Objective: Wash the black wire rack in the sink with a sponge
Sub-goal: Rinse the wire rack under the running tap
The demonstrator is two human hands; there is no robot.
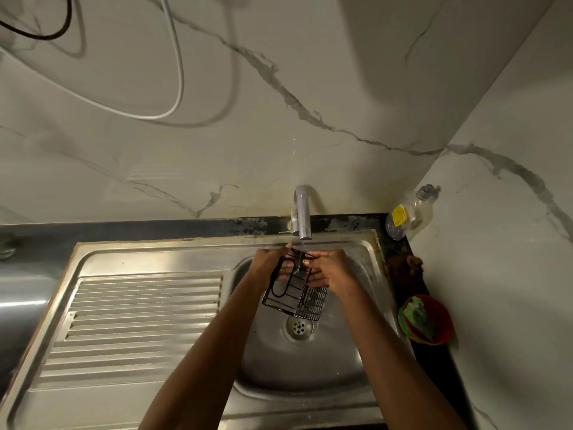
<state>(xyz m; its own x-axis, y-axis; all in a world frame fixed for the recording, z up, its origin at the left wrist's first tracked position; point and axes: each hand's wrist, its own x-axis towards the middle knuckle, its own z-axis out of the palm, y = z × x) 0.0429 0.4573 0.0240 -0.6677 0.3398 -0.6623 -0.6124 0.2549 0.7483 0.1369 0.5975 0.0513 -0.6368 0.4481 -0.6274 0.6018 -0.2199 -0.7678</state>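
Head view: both hands (269, 262) (333, 271) grip rack (294, 297); fingers partly hidden.

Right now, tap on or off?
On: a thin stream falls from the faucet spout onto the black wire rack held over the sink.

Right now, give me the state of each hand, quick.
Left hand: grips the top of the black wire rack under the running tap.
Right hand: holds the rack's right side, fingers curled round it.
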